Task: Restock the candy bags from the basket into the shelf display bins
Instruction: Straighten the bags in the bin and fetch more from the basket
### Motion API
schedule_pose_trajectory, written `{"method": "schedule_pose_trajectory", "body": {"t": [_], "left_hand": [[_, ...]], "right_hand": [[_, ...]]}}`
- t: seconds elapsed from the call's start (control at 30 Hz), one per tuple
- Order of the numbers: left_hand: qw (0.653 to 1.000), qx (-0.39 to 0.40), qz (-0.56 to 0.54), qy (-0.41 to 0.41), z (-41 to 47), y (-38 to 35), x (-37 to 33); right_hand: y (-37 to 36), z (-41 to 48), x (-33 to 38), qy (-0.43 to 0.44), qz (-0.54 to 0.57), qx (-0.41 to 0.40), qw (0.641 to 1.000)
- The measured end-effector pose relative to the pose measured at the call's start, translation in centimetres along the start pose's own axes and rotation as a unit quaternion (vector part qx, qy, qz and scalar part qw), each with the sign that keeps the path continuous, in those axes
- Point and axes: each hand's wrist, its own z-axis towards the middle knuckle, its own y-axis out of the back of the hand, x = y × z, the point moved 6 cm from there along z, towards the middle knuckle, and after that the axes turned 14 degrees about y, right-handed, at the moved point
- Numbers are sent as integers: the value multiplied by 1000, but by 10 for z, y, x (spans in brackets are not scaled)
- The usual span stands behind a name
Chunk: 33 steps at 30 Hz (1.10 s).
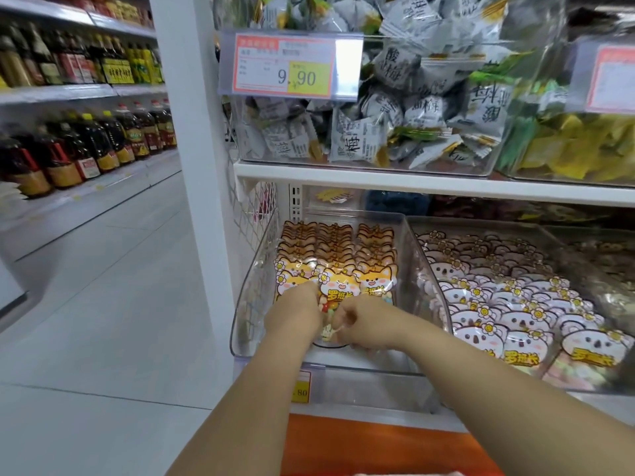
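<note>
both forearms reach up from the bottom of the frame, above an orange ledge [371, 444], into the clear left bin [247, 304] on the lower shelf. that bin already holds three tidy rows of orange fox-print candy bags [338, 255], packed from back to front, so the restock looks well along there. the neighbouring bin [429, 269] of pale koala-print bags [498, 286] also looks full. the basket is out of view, so how much stock remains cannot be told.

the left hand [295, 310] is curled, fingertips pressing against the front bags of the left row. the right hand [364, 322] is closed to a narrow pinch on the lower edge of the front middle bag [331, 297], which stands at the bin's front, seemingly being seated into place.
</note>
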Motion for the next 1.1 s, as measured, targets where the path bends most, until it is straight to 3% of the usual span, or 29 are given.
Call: {"method": "schedule_pose_trajectory", "body": {"t": [0.17, 0.33, 0.6, 0.8, 1.1], "left_hand": [[998, -40, 45, 4, 3, 9, 10], [982, 96, 163, -1, 0, -8, 24], [991, 96, 95, -8, -2, -7, 21], [987, 121, 107, -25, -8, -4, 16], [982, 165, 69, -63, -16, -8, 10]], "right_hand": [[-14, 5, -4, 40, -71, 35, 996], [-17, 5, -2, 64, -156, 12, 986], [-17, 7, -4, 45, -195, -6, 980], [-22, 3, -4, 43, -257, 48, 964], [-17, 0, -4, 70, -218, 13, 973]]}}
